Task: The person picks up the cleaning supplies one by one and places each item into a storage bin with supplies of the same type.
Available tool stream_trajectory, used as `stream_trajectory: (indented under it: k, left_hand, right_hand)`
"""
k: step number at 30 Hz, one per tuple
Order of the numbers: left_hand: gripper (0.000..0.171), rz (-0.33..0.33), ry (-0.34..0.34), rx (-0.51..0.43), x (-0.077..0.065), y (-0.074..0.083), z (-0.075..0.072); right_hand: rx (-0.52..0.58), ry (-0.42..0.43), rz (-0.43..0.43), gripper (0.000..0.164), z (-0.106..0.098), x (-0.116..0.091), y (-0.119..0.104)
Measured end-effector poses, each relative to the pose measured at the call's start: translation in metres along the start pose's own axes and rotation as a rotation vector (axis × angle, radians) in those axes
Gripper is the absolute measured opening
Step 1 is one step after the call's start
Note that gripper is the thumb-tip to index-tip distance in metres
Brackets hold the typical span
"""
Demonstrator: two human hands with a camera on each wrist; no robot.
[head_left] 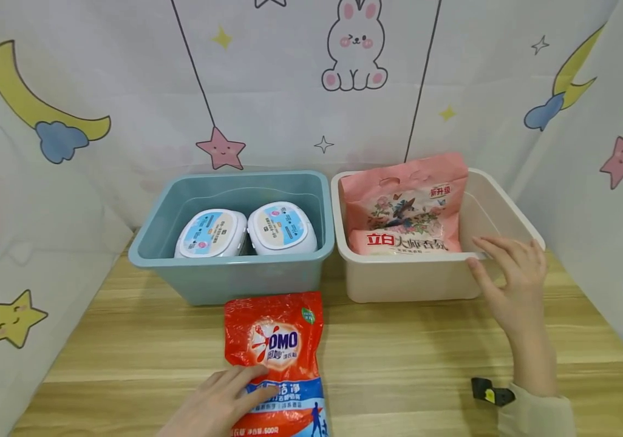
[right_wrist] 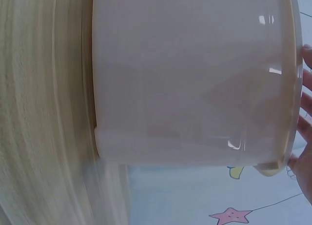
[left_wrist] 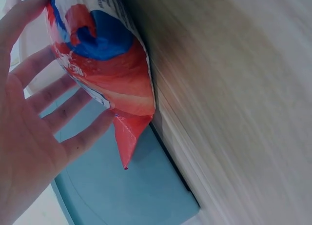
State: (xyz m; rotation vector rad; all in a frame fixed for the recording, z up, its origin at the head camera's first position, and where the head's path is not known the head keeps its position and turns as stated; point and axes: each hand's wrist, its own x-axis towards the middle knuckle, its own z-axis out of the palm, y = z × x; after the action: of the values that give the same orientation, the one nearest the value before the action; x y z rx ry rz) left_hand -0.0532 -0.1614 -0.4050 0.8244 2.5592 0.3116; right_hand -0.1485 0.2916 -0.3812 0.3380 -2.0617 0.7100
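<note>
A red and blue bag of OMO laundry powder lies flat on the wooden table, its top end close to the blue bin. Spread fingers of my left hand rest on its left side; the left wrist view shows this hand beside the bag, not wrapped round it. Over the front right rim of the cream bin is my right hand, fingers loosely extended and holding nothing. Inside that bin stands a pink bag of laundry powder, leaning on the back wall.
Left of the cream bin is a blue bin with two white lidded tubs in it. A small black strap piece shows by the right sleeve. A patterned white curtain hangs behind and at both sides.
</note>
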Motion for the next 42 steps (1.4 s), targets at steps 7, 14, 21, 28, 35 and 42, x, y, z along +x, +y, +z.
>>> stream_trajectory:
  k: [7, 14, 21, 28, 35, 42]
  left_hand:
    - [0.076, -0.006, -0.037, 0.026, 0.0, -0.001, 0.003]
    - [0.076, -0.003, -0.006, 0.057, -0.003, 0.0, 0.009]
    - [0.074, 0.0, 0.03, 0.077, -0.004, 0.002, 0.012]
    - [0.075, -0.007, 0.034, 0.061, -0.004, 0.003, 0.014]
    - [0.075, 0.0, 0.056, 0.067, -0.004, 0.003, 0.015]
    - [0.075, -0.005, 0.056, 0.056, -0.004, 0.004, 0.016]
  right_hand:
    - [-0.004, -0.008, 0.006, 0.055, 0.0, -0.001, 0.002]
    - [-0.006, -0.007, -0.014, 0.056, -0.001, -0.002, 0.004]
    - [-0.022, -0.005, -0.012, 0.059, -0.003, -0.003, 0.005]
    - [-0.037, -0.003, -0.017, 0.062, -0.005, -0.003, 0.007]
    - [-0.048, 0.01, -0.03, 0.063, -0.005, -0.003, 0.007]
    - [-0.057, 0.03, -0.04, 0.063, -0.006, -0.002, 0.006]
